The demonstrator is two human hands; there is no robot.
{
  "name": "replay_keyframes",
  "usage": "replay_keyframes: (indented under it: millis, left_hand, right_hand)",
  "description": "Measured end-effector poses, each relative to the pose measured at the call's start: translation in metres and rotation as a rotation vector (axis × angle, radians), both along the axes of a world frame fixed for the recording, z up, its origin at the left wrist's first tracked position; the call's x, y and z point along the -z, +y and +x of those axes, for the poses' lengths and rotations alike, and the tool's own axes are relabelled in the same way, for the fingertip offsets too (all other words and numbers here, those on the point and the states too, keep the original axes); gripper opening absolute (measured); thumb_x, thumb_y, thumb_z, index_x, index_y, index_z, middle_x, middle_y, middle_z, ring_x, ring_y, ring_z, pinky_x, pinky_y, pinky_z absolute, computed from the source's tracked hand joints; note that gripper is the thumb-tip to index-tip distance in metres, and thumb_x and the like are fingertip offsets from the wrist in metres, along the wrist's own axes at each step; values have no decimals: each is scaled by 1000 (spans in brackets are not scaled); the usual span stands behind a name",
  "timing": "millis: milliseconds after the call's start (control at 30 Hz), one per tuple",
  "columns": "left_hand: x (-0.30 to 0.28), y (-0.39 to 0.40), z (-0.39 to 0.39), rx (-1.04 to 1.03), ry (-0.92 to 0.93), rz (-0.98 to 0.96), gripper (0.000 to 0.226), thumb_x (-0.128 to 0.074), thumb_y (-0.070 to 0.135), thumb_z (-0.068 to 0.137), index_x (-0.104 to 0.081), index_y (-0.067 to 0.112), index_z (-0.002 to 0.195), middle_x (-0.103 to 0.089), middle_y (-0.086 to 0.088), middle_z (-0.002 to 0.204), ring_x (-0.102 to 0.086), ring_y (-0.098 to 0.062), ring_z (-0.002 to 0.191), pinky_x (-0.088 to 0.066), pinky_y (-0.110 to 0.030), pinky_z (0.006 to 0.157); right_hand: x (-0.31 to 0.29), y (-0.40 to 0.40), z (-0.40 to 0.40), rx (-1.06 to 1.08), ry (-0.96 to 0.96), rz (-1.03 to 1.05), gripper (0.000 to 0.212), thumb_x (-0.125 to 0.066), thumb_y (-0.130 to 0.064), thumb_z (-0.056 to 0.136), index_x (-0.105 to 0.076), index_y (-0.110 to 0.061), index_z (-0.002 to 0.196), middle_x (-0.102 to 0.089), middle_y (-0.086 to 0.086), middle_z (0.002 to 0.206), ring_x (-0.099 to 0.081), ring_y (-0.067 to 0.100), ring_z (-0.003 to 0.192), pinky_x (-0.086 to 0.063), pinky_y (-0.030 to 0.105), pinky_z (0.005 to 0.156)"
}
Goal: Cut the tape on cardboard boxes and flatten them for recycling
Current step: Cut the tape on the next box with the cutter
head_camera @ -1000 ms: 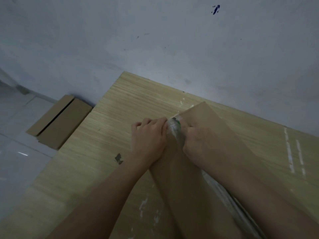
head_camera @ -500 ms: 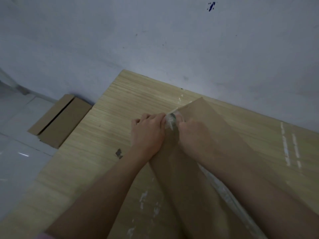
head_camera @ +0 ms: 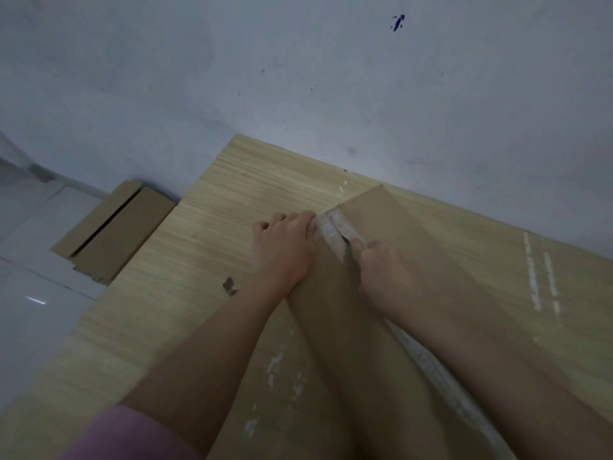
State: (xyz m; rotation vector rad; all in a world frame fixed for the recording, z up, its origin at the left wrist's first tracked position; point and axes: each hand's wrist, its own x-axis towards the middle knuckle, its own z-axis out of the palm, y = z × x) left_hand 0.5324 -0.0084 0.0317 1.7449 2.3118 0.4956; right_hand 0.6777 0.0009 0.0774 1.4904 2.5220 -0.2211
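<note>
A long brown cardboard box is seen lying on a light wood-grain tabletop, its far end close to the grey wall and its near end cut off by the lower edge of the view. A strip of clear tape is visible along the seam at the far end; more whitish tape shows beside the right forearm, partly hidden by it. The left hand is placed on the left side of the box near that end, with the fingers curled over the edge next to the tape; the fingertips are hidden, so how firmly the cardboard is gripped cannot be told. The right hand is closed into a loose fist at the seam, and something small and dark is glimpsed just ahead of its knuckles; whether a cutting tool is held cannot be made out, as the object is almost wholly covered and blurred. White scuff marks are seen on the tabletop to the right. A flattened carton lies on the pale tiled floor against the wall, left of the tabletop. A pink sleeve is cut off at the bottom edge.
</note>
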Motion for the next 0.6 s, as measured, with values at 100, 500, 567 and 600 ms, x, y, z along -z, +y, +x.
replay_keyframes:
  millis: [100, 500, 567, 600]
  left_hand:
    - [0, 1, 0, -3, -11, -10, 34, -26, 34, 102, -55, 29, 120, -61, 7, 123, -46, -17, 117, -25, -37, 88]
    - [0, 5, -3, 3, -20, 19, 33, -29, 29, 101, -57, 25, 117, -63, 1, 118, -48, -22, 112, -27, -41, 93]
    - [1, 13, -5, 8, -6, 14, 33, -29, 28, 102, -56, 25, 119, -62, 0, 120, -47, -23, 114, -27, -41, 94]
    - [0, 18, -6, 9, 6, 2, 33, -28, 28, 102, -56, 24, 119, -61, -2, 121, -47, -24, 116, -27, -41, 94]
  right_hand:
    - [-3, -9, 9, -14, -5, 12, 39, -32, -12, 96, -36, -12, 135, -52, 14, 112, -56, 37, 102, -45, 40, 77]
    - [-4, -46, 47, 33, -37, -1, 34, -34, -18, 98, -40, -15, 131, -55, 13, 111, -59, 33, 99, -40, 34, 70]
    - [-9, -54, 53, 46, -60, -23, 36, -33, -14, 97, -39, -14, 132, -53, 13, 114, -57, 33, 102, -41, 35, 72]
    - [-10, -58, 55, 52, -71, -25, 36, -33, -13, 97, -38, -14, 133, -53, 13, 114, -57, 34, 103, -42, 36, 74]
